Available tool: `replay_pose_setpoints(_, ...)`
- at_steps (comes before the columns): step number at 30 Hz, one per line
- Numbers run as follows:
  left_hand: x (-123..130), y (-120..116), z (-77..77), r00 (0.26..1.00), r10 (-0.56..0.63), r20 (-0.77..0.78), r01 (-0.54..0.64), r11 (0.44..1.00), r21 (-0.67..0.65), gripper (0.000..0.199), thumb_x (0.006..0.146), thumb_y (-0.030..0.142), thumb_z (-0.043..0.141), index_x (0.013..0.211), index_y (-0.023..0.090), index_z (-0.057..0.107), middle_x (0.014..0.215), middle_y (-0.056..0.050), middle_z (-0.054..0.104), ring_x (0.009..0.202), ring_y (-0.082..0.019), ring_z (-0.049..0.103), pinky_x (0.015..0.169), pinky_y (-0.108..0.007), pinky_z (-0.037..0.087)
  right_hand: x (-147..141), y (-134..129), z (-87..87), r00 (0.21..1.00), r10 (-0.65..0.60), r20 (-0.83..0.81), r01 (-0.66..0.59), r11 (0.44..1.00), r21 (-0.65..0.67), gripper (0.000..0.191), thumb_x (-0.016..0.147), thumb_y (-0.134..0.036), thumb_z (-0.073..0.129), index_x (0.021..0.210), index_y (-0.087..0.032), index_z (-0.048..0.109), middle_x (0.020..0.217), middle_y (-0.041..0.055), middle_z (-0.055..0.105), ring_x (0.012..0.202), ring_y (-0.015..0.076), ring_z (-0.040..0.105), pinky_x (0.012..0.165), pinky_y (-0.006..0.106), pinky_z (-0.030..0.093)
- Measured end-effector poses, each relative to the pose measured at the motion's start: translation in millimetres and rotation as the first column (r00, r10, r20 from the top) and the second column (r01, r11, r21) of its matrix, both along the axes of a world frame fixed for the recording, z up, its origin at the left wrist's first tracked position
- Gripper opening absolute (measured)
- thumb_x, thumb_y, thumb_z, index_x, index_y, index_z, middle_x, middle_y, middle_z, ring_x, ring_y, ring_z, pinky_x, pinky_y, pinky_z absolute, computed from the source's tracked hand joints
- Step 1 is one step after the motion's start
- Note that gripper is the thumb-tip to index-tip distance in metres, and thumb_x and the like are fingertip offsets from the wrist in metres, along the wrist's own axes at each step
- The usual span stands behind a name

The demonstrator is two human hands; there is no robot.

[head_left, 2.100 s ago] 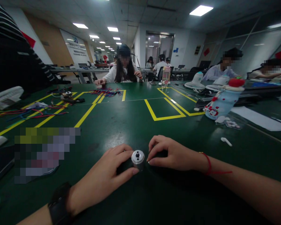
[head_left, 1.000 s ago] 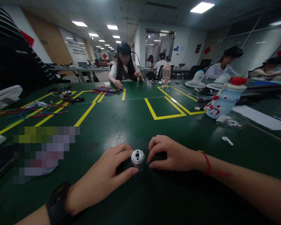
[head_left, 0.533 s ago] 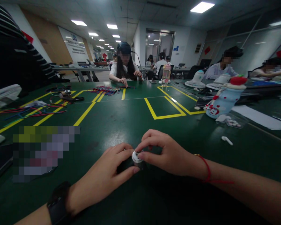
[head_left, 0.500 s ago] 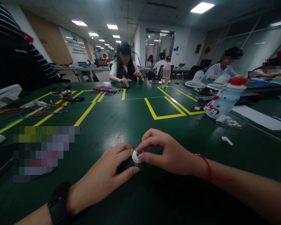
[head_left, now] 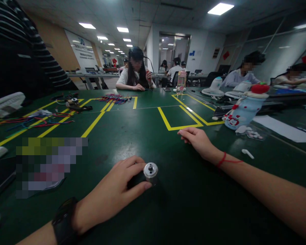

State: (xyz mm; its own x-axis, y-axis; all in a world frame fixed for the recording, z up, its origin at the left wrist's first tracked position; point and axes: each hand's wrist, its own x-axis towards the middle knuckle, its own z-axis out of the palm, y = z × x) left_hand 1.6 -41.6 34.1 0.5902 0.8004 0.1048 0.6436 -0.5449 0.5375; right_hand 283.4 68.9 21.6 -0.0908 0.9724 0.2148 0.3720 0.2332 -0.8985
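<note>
Clamps upright metal cylinder [head_left: 150, 174] between thumb and fingers of left hand [head_left: 113, 189], on green table [head_left: 132, 139]. Holds right hand [head_left: 198, 142] closed at fingertips, at cylinder's 2 o'clock, well apart, near yellow tape [head_left: 171, 129].

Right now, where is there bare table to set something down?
Bare: between left hand and the yellow tape; also between the cylinder and right hand. Crowded: far side, around the wire pile; right, around the bottle.
</note>
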Motion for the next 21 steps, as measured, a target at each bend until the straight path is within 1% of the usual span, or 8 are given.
replay_pose_setpoints(5,0,-1,2.7,1.0,0.007,0.003,-0.007,1.0,0.002,0.016,0.094,0.034,0.054,0.109,0.028,0.056,0.114,-0.001,0.054,0.104,-0.022,0.05,0.091,-0.036,0.041,-7,-9,7.5,0.99,0.091,0.111,-0.091,0.996,-0.001,0.026,0.079,-0.038,0.061,0.082,-0.014,0.07,0.074,0.0034,0.065,0.066,0.014,0.056,0.063,0.029,0.043)
replay_pose_setpoints(7,-2,-1,4.2,1.0,0.001,-0.001,-0.001,1.0,0.003,0.015,0.094,0.035,0.054,0.107,0.027,0.056,0.114,-0.001,0.054,0.104,-0.022,0.051,0.09,-0.036,0.041,-14,-18,13.1,0.966,0.171,0.192,-0.172,0.985,-0.009,0.02,0.078,-0.034,0.064,0.08,-0.015,0.071,0.077,0.0036,0.067,0.069,0.015,0.057,0.066,0.03,0.043)
replay_pose_setpoints(10,-4,-1,5.4,1.0,0.01,-0.003,-0.01,1.0,0.018,0.016,0.094,0.034,0.055,0.108,0.027,0.056,0.115,-0.002,0.054,0.104,-0.023,0.051,0.09,-0.037,0.042,-32,-38,23.3,0.888,0.342,0.308,-0.365,0.931,0.019,0.017,0.084,-0.028,0.06,0.089,-0.018,0.072,0.087,0.004,0.067,0.077,0.0154,0.058,0.071,0.03,0.044)
replay_pose_setpoints(13,-4,-1,2.3,1.0,0.01,-0.003,-0.01,0.999,0.035,0.016,0.093,0.034,0.056,0.108,0.028,0.056,0.116,-0.001,0.054,0.105,-0.023,0.051,0.091,-0.038,0.041,-51,-62,31.5,0.843,0.452,0.292,-0.504,0.853,0.137,0.019,0.088,-0.027,0.057,0.102,-0.019,0.068,0.099,0.0045,0.064,0.09,0.0147,0.058,0.08,0.029,0.045)
replay_pose_setpoints(15,-1,-2,-0.8,1.0,0.009,0.004,-0.009,0.999,0.049,0.016,0.093,0.035,0.056,0.108,0.029,0.055,0.117,-0.001,0.054,0.106,-0.023,0.051,0.092,-0.038,0.041,-58,-74,35.2,0.832,0.484,0.272,-0.542,0.813,0.212,0.017,0.086,-0.028,0.062,0.099,-0.02,0.068,0.102,0.0039,0.062,0.096,0.0147,0.057,0.087,0.03,0.044)
replay_pose_setpoints(17,3,-3,-2.2,1.0,0.011,0.009,-0.012,0.998,0.064,0.018,0.093,0.036,0.056,0.11,0.029,0.055,0.117,-0.001,0.053,0.107,-0.023,0.051,0.093,-0.039,0.041,-59,-79,38.6,0.834,0.486,0.261,-0.544,0.801,0.249,0.012,0.083,-0.027,0.065,0.092,-0.021,0.069,0.103,0.0033,0.06,0.099,0.0148,0.056,0.091,0.031,0.043)
replay_pose_setpoints(19,6,-4,-0.3,1.0,0.013,0.008,-0.013,0.998,0.068,0.018,0.093,0.036,0.056,0.11,0.029,0.055,0.116,-0.001,0.053,0.107,-0.023,0.051,0.093,-0.039,0.041,-55,-80,42.4,0.858,0.464,0.218,-0.509,0.823,0.251,0.01,0.084,-0.028,0.065,0.089,-0.021,0.069,0.102,0.0031,0.059,0.097,0.0142,0.057,0.087,0.029,0.044)
replay_pose_setpoints(21,7,-6,3.9,1.0,0.011,0.004,-0.012,0.998,0.062,0.018,0.093,0.036,0.055,0.109,0.028,0.055,0.116,-0.001,0.053,0.106,-0.023,0.051,0.092,-0.038,0.041,-48,-77,45.7,0.876,0.451,0.172,-0.481,0.848,0.224,0.012,0.085,-0.029,0.063,0.091,-0.02,0.068,0.101,0.0033,0.06,0.093,0.0134,0.057,0.08,0.027,0.046)
